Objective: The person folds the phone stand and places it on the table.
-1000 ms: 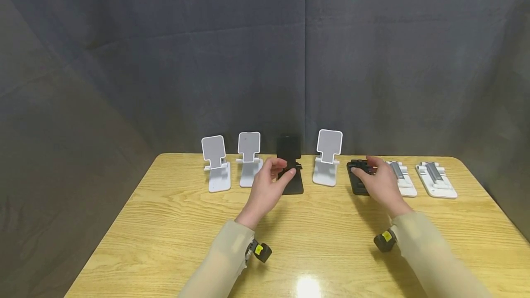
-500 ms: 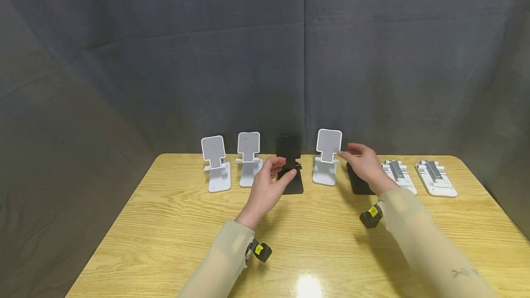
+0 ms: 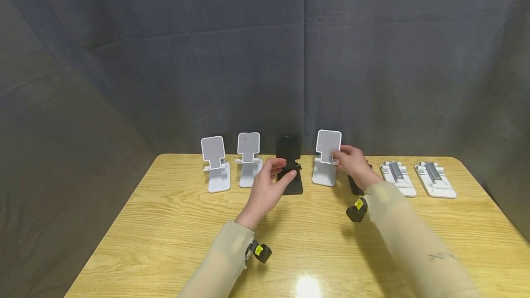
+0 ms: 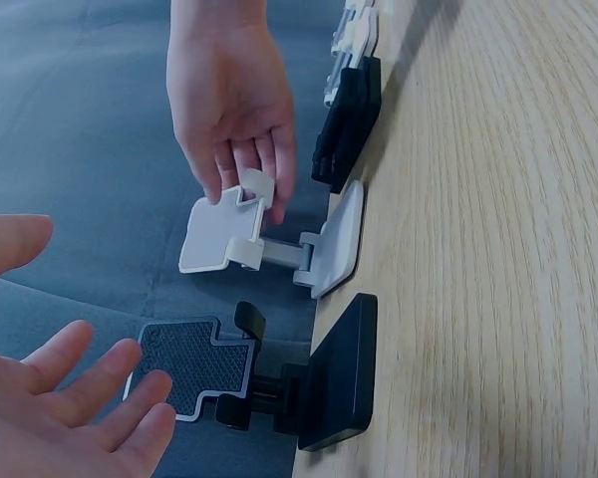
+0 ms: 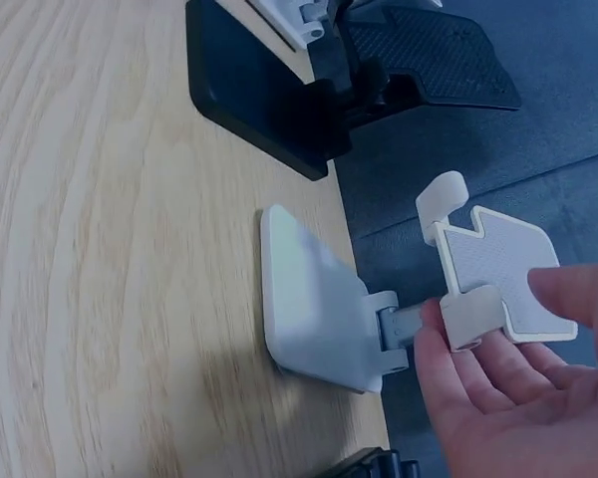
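Head view: seven phone stands in a row on a wood-grained surface (image 3: 165, 233), with the unfolded black stand (image 3: 289, 147) taken as the reference. This stand rises on its base, its plate upright before a dark cloth (image 3: 165, 59). The left hand (image 3: 267, 187) lies just in front of it and slightly to its left, fingers lightly bent and thumb set apart, with nothing between them; whether a fingertip touches the stand cannot be told. Immediately right of the reference is the unfolded white stand (image 3: 328, 141), its base on the surface and its grey-faced plate raised. The right hand (image 3: 354, 164) pinches the right side of this plate, thumb on the face and fingers behind.

Farther right of the reference follow a folded black stand (image 4: 349, 124), partly hidden by the right hand in the head view, then an inner folded white stand (image 3: 397, 179) and an outer folded white stand (image 3: 435, 179), both lying flat. Left of the reference are an inner upright white stand (image 3: 249, 144) and an outer upright white stand (image 3: 213, 151), plates raised. Both wrists, nearer the viewer than the reference, emerge from pale sleeves (image 3: 219, 261) and carry a small black camera (image 3: 261, 251) marked with yellow.

Right wrist view: the plate of the unfolded white stand shows two upturned prongs (image 5: 473, 317) and a stem joining it to the base.
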Available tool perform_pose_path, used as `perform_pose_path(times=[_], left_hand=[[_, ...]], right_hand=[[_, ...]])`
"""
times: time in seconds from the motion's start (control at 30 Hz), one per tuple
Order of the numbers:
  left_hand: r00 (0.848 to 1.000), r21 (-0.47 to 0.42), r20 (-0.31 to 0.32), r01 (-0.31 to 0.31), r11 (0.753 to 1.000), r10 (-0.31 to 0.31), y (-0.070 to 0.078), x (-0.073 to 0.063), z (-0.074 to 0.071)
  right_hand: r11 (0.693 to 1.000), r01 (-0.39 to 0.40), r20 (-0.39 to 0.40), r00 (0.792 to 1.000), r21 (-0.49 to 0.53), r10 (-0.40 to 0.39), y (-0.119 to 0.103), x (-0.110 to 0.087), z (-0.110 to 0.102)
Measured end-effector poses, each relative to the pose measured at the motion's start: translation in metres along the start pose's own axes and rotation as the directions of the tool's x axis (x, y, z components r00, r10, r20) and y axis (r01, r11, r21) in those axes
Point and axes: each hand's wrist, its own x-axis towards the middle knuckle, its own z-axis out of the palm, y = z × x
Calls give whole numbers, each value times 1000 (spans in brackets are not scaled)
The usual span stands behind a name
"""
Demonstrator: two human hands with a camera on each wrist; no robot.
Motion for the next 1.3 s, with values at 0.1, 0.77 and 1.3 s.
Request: perform_pose_path(times=[0.1, 0.77, 1.3], left_hand=[[1000, -4, 2, 0, 1000, 0, -1, 0, 0], [1000, -4, 2, -6, 1000, 6, 1, 0, 2], [1000, -1, 2, 3, 1000, -3, 4, -1, 5]], right_hand=[[999, 6, -15, 1000, 43, -5, 1, 1, 2], [983, 120, -61, 992, 137, -113, -13, -14, -2], [972, 194, -13, 981, 132, -194, -47, -40, -4]])
